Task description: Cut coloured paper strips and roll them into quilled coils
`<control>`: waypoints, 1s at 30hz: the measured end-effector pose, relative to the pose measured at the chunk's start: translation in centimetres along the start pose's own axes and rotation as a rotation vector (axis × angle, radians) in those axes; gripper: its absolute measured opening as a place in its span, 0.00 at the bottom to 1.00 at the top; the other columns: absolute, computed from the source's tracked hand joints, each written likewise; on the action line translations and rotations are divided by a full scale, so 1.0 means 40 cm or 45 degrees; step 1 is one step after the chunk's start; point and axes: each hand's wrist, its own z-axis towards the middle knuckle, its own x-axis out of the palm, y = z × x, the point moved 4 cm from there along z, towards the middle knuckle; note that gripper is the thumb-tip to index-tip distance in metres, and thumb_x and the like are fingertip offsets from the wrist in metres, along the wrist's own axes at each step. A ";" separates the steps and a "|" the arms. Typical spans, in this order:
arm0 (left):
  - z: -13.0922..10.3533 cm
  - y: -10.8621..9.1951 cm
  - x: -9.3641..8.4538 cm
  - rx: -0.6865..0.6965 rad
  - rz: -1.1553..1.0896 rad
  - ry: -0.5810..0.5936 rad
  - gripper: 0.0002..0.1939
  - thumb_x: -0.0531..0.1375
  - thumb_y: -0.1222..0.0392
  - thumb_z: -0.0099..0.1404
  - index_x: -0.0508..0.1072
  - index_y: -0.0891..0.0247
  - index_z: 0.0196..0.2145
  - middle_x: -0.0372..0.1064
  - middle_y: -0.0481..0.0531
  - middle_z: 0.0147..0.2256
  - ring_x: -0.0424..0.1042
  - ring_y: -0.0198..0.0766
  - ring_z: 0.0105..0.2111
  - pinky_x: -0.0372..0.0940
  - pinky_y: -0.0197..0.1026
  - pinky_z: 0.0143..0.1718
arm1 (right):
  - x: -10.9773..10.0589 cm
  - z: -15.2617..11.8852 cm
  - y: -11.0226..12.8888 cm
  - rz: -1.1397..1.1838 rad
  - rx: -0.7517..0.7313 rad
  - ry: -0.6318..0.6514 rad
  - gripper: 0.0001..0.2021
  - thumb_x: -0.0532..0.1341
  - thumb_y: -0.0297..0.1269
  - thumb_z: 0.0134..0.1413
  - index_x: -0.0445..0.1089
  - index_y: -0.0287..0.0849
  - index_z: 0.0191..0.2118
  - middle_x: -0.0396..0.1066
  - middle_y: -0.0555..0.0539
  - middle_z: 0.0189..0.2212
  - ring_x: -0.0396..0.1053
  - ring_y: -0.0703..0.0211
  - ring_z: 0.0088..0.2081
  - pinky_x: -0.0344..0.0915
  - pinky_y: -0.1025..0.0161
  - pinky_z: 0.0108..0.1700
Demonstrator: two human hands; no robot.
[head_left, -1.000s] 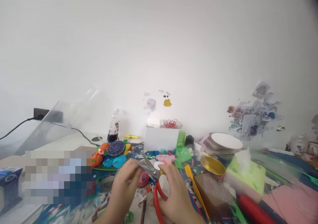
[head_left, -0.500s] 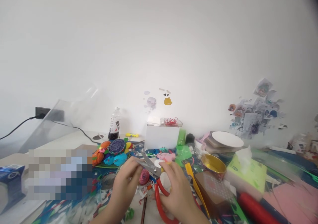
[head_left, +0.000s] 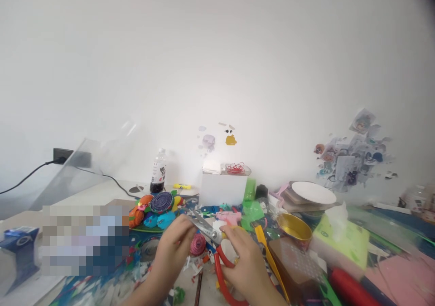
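View shifted; left hand (head_left: 177, 237) pinched; right hand (head_left: 246, 260) gripping scissors (head_left: 219, 270); bottle (head_left: 158, 172): dark liquid (head_left: 157, 187); tray (head_left: 248, 172): red string (head_left: 235, 167), apparently

At six o'clock in the view, the scissors (head_left: 208, 231) had smooth metal blades and glossy, plastic-looking red handles. The golden tin (head_left: 295, 227) at four o'clock shone like metal; the coiled blue disc (head_left: 161, 202) at eight looked ridged and matt.

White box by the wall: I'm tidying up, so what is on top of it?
A clear container holding tangled red cord sits beside a white item, too washed out to identify. Whatever lies beneath them is covered.
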 end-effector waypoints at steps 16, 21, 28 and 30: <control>0.001 0.008 0.006 -0.328 -0.304 0.052 0.09 0.52 0.53 0.60 0.66 0.60 0.29 0.65 0.50 0.30 0.65 0.40 0.33 0.61 0.36 0.33 | 0.024 -0.013 -0.150 -0.396 0.428 -0.129 0.22 0.59 0.32 0.43 0.63 0.42 0.49 0.68 0.43 0.35 0.66 0.47 0.39 0.63 0.55 0.40; -0.004 0.023 0.009 -0.618 -0.443 0.032 0.15 0.53 0.46 0.58 0.64 0.61 0.25 0.55 0.43 0.21 0.59 0.34 0.23 0.56 0.32 0.22 | 0.056 -0.034 -0.199 -0.506 0.316 -0.192 0.25 0.60 0.27 0.39 0.64 0.44 0.49 0.66 0.42 0.32 0.65 0.45 0.36 0.62 0.55 0.36; -0.006 0.055 0.011 -0.797 -0.570 -0.013 0.13 0.58 0.47 0.55 0.72 0.58 0.31 0.69 0.48 0.32 0.66 0.40 0.35 0.62 0.35 0.33 | 0.072 -0.048 -0.200 -0.527 0.278 -0.197 0.25 0.60 0.24 0.34 0.67 0.44 0.44 0.62 0.43 0.30 0.63 0.47 0.34 0.61 0.56 0.34; -0.008 0.057 0.012 -0.847 -0.663 -0.006 0.14 0.59 0.48 0.53 0.73 0.57 0.36 0.70 0.48 0.37 0.67 0.42 0.40 0.63 0.36 0.37 | 0.057 -0.040 -0.180 -0.531 0.261 -0.199 0.23 0.60 0.24 0.34 0.69 0.45 0.43 0.62 0.44 0.29 0.62 0.47 0.34 0.61 0.55 0.35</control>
